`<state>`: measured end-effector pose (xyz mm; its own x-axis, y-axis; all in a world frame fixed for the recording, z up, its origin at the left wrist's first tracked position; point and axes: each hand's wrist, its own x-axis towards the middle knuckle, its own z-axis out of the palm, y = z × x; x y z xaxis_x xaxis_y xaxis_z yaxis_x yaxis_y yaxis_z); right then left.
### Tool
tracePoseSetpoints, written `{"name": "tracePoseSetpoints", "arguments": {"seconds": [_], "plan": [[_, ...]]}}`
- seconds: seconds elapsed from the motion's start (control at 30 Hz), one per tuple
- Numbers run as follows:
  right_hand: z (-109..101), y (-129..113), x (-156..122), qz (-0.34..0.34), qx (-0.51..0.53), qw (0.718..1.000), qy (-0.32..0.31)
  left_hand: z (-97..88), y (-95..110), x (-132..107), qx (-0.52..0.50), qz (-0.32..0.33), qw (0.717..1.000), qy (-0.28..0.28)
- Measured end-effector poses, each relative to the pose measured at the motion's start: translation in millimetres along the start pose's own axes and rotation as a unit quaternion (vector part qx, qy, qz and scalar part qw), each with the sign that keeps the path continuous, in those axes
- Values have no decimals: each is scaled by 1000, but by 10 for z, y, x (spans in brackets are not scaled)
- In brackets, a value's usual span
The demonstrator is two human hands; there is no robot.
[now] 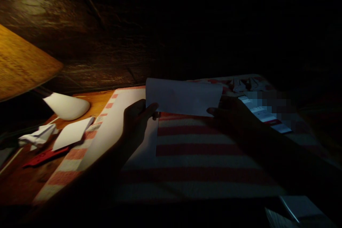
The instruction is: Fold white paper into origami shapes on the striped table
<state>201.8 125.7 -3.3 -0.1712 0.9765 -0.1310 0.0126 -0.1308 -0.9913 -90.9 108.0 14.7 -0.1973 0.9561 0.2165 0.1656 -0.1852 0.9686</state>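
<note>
Head view. One white paper sheet (184,97), seemingly curled over at its far edge, raised above a red-and-white striped cloth (200,160). Left hand (140,111): pinching the sheet's near left corner, thumb on top. Right hand (226,109): pinching the near right corner. Left: larger white sheet (107,131), flat on the cloth; table lamp (24,66). Right: lit smartphone (258,112). Risks, as judged: uneven pull could skew or crease the paper; deep shadow could hide misaligned edges.
</note>
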Motion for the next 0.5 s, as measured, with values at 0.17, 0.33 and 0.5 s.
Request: {"name": "tracePoseSetpoints", "arguments": {"seconds": [0.17, 0.33, 0.5], "plan": [[3, -27, 13, 3, -10, 1000, -9, 2, -68, 20, -49, -33, 998, -18], [-10, -32, 46, 3, -103, 995, -8, 0, -114, 45, -76, -61, 995, -16], [-21, -16, 46, -27, -95, 995, 2, -8, -118, 30, -54, -50, 997, -13]]}}
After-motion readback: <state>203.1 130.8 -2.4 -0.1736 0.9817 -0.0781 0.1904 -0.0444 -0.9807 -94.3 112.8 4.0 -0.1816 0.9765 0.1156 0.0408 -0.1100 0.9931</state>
